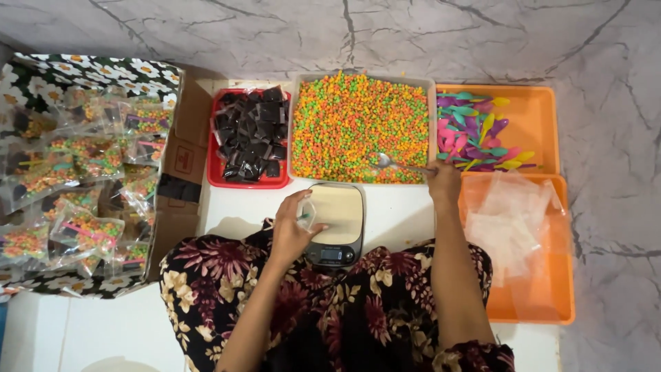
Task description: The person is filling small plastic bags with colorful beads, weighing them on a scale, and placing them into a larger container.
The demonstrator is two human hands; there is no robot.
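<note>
My left hand [289,231] holds a small clear plastic bag [307,213] upright at the left edge of a small kitchen scale [337,224]. My right hand [443,180] grips the handle of a metal spoon [392,163], whose bowl lies in a shallow tray [295,124] heaped with orange, green and yellow puffed cereal balls [358,124]. The scale stands just in front of that tray, between my two arms.
A red tray of dark packets [249,134] sits left of the cereal. An orange tray of coloured plastic spoons [475,131] and another with empty clear bags [513,227] lie at right. A cardboard box of filled bags [76,179] stands at far left.
</note>
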